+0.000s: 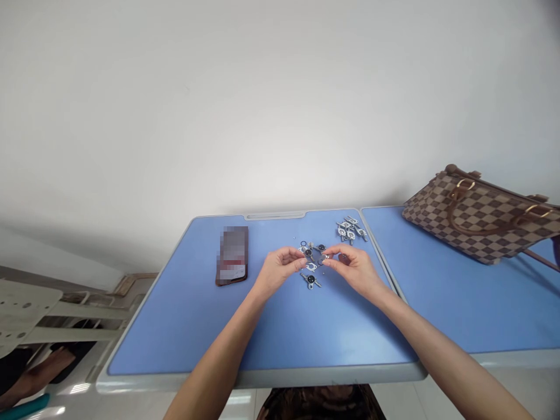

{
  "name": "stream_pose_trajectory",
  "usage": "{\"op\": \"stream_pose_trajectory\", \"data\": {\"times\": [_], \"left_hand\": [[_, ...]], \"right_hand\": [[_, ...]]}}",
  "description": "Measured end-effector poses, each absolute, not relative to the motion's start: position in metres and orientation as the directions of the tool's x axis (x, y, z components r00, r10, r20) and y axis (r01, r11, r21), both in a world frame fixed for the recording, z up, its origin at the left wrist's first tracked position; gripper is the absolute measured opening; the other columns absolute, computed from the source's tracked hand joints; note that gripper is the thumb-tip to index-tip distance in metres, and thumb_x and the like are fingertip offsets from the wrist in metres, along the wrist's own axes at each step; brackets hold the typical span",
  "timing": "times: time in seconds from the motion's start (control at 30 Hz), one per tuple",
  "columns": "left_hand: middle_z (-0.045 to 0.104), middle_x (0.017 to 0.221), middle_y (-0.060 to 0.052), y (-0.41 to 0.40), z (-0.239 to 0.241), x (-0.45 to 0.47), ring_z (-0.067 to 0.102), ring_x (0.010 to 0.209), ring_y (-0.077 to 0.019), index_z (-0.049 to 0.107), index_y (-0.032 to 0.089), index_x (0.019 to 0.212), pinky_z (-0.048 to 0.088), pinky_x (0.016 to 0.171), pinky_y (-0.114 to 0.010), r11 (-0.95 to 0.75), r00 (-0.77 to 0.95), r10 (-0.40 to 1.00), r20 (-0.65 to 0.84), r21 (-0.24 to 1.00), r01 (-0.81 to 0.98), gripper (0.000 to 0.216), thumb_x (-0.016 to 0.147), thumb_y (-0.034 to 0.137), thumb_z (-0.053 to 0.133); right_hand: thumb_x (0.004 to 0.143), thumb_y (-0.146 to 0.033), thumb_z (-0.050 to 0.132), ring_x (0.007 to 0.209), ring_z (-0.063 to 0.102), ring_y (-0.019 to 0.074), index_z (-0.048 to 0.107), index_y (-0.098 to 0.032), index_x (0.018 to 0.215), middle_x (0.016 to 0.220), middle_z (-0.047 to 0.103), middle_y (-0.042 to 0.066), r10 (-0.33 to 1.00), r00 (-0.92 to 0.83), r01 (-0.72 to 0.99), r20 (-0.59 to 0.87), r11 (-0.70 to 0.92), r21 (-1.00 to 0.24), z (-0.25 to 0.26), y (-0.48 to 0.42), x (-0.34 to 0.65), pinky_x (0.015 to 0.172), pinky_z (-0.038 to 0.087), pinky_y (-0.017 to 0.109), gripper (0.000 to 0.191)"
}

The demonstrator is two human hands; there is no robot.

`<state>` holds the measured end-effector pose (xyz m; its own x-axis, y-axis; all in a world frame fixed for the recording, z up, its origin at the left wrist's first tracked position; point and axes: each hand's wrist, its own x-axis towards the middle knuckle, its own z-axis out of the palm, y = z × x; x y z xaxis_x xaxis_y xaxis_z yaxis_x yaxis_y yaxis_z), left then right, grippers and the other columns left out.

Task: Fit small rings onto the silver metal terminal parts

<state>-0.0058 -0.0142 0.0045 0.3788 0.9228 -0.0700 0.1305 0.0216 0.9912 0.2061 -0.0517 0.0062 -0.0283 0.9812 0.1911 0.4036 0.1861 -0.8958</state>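
left hand (277, 267) half closed, fingertips pinched just beside loose parts, hold unclear; right hand (350, 269) pinching small metal fitting (324, 256) between fingertips, close to left hand; dark-centred metal fitting (310, 280) lying just below both hands on blue worktop (184, 326); pile of metal fittings (350, 231) beyond right hand; brown wallet (231, 255) left; checkered handbag (476, 219) far right

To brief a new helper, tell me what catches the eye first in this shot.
The left hand and right hand meet mid-table, fingertips close together above a scatter of small metal parts on the blue table. A tighter cluster of metal parts lies just beyond them, near the far edge. Off to the right, a brown checked handbag stands out on the neighbouring blue tabletop.
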Motion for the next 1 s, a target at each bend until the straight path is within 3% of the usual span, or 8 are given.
{"op": "stream_pose_trajectory", "data": {"times": [0.07,0.17,0.33,0.47,0.63,0.77,1.0], "left_hand": [[0.070,0.082,-0.003,-0.011,0.006,-0.013,0.066,0.076,-0.0173,0.065,0.016,0.087,0.051,0.071,-0.029,-0.086,0.287,0.958,-0.004,0.950,0.300,0.024,0.076,0.038,0.068],[0.069,0.084,-0.002,-0.008,0.005,-0.018,0.064,0.078,-0.0174,0.065,0.019,0.086,0.049,0.072,-0.029,-0.229,0.253,0.963,0.092,0.775,0.589,0.010,0.081,0.027,0.061],[0.067,0.089,-0.002,-0.010,0.001,-0.013,0.063,0.080,-0.0169,0.064,0.021,0.089,0.047,0.071,-0.029,-0.353,0.358,0.927,0.109,0.575,0.739,0.010,0.083,0.017,0.056],[0.065,0.094,-0.004,-0.010,-0.003,-0.008,0.063,0.082,-0.0171,0.063,0.020,0.094,0.048,0.073,-0.029,-0.372,0.359,0.923,0.139,0.562,0.739,0.016,0.084,0.012,0.054],[0.066,0.098,-0.005,-0.007,-0.008,-0.010,0.065,0.085,-0.0167,0.065,0.019,0.098,0.050,0.078,-0.029,-0.385,0.374,0.912,0.168,0.663,0.642,0.019,0.085,0.012,0.053],[0.064,0.097,-0.003,-0.013,-0.001,-0.010,0.063,0.084,-0.0154,0.067,0.021,0.096,0.049,0.075,-0.027,-0.393,0.343,0.915,0.211,0.660,0.641,0.016,0.086,0.016,0.055],[0.061,0.101,-0.003,-0.029,0.007,-0.001,0.060,0.091,-0.0180,0.067,0.023,0.098,0.048,0.082,-0.029,-0.602,0.673,0.724,0.151,0.614,0.510,0.018,0.081,0.028,0.069]], "right_hand": [[0.080,-0.038,0.065,0.058,0.052,0.0125,0.071,-0.021,0.094,0.082,0.069,0.001,0.992,-0.040,0.488,0.121,0.125,-0.864,0.005,-0.048,0.211,0.057,0.044,0.027,0.022],[0.080,-0.032,0.061,0.062,0.055,0.0140,0.070,-0.021,0.094,0.079,0.067,0.001,0.997,-0.078,0.587,0.020,0.062,-0.807,0.001,-0.043,0.216,0.059,0.043,0.027,0.020],[0.081,-0.025,0.060,0.074,0.061,0.0165,0.070,-0.021,0.092,0.085,0.067,0.002,0.988,-0.153,0.686,0.029,0.127,-0.717,-0.006,-0.038,0.216,0.070,0.046,0.029,0.016],[0.084,-0.021,0.058,0.083,0.065,0.0185,0.070,-0.020,0.099,0.096,0.069,0.005,0.993,-0.119,0.771,0.026,0.109,-0.627,-0.010,-0.036,0.211,0.078,0.047,0.032,0.019],[0.086,-0.021,0.058,0.086,0.067,0.0205,0.064,-0.020,0.111,0.094,0.073,0.005,0.997,-0.078,0.784,0.020,0.073,-0.616,-0.007,-0.037,0.208,0.080,0.048,0.034,0.026],[0.085,-0.021,0.058,0.089,0.066,0.0212,0.065,-0.019,0.107,0.099,0.071,0.006,0.991,-0.095,0.792,0.098,0.135,-0.595,-0.001,-0.040,0.212,0.080,0.048,0.035,0.023],[0.088,-0.028,0.050,0.076,0.063,0.0186,0.068,-0.020,0.095,0.093,0.071,0.005,0.971,-0.012,0.767,0.240,0.163,-0.620,0.011,-0.040,0.229,0.070,0.047,0.030,0.020]]}}
